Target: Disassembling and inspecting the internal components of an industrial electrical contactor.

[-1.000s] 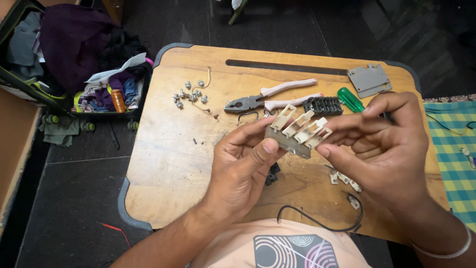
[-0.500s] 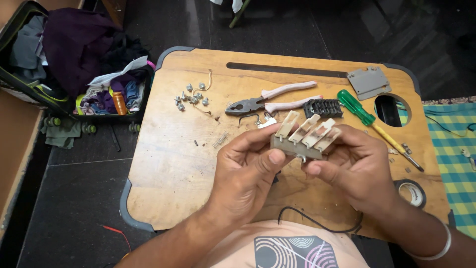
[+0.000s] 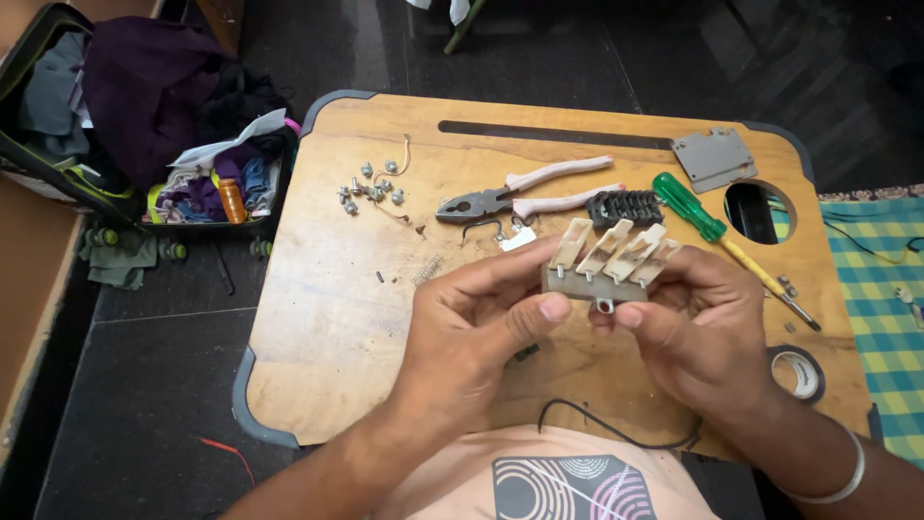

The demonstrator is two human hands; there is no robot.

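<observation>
Both hands hold a grey switch block (image 3: pixel 604 279) with four cream rocker levers just above the middle of the wooden lap table (image 3: pixel 327 318). The left hand (image 3: pixel 472 332) pinches its left end, thumb pressed on the front face and fingers curled behind; the right hand (image 3: pixel 695 323) pinches the right end the same way, thumb near a small metal lug on the lower edge. Toward the far edge lie pliers (image 3: pixel 525 193) with pale handles, a black terminal strip (image 3: pixel 626 206), a green-handled screwdriver (image 3: pixel 717 231) and a grey cover plate (image 3: pixel 713 158). Loose screws (image 3: pixel 371 188) sit near the far left corner, a roll of tape (image 3: pixel 797 374) by the right edge.
</observation>
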